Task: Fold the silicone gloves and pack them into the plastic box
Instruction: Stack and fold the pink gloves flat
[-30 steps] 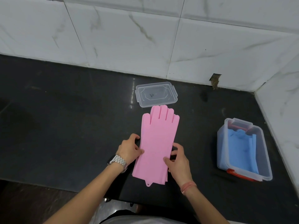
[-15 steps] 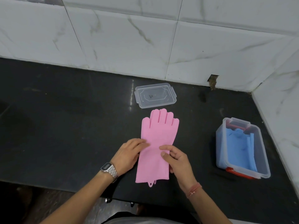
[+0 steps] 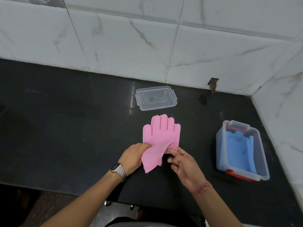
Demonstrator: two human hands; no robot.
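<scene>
A pink silicone glove (image 3: 161,133) lies on the black counter, fingers pointing away from me, its cuff end doubled up over the palm. My left hand (image 3: 133,157) grips the folded cuff at its left edge. My right hand (image 3: 182,159) pinches the cuff's right corner between thumb and fingers. A clear plastic box (image 3: 262,161) with red clips stands to the right, holding a folded blue glove (image 3: 237,151).
The box's clear lid (image 3: 156,97) lies flat behind the pink glove. White marble-tiled walls close the counter (image 3: 65,128) at the back and right. The counter's front edge runs just below my wrists.
The glove lay flat and full length a second ago. Both hands have lifted its cuff end and folded it forward over the palm.
</scene>
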